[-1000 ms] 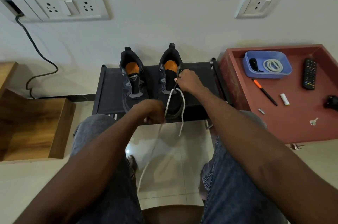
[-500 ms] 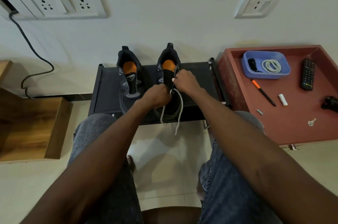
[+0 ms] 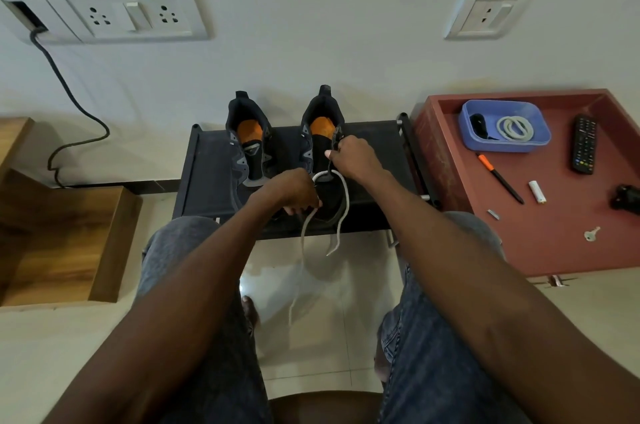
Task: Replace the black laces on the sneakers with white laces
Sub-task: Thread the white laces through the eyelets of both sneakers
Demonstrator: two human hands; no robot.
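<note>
Now we have both forearms stretched forward over our knees to the right sneaker (image 3: 320, 146) on the black rack (image 3: 207, 177). Our left hand (image 3: 294, 191) is turned knuckles up at the shoe's toe end, its grip curled and pinching the white lace (image 3: 341, 215). From that pinch one strand hangs off the front of the rack down toward the tiled floor (image 3: 322, 312); the other loops over the shoe's forefoot and drops in a shorter tail just past the rack's front edge. Our right hand (image 3: 353, 155) sits higher on the same shoe, fingers closed on its right eyelet edge near the tongue, thumb pointing left; we cannot tell whether it also holds the lace.

The left sneaker (image 3: 247, 150) stands just beside, unlaced, heel to the wall like its mate, and neither hand touches it. Both shoes take up the middle of the rack, with bare shelf to each side. To the right, touching the rack, is a red tray (image 3: 554, 243) holding a blue tub (image 3: 504, 143) with a coiled white lace (image 3: 514, 127) and something black, a pen (image 3: 500, 179), a remote (image 3: 584, 144) and a key (image 3: 591, 233). Wooden steps (image 3: 62, 236) lie well apart to the left.
</note>
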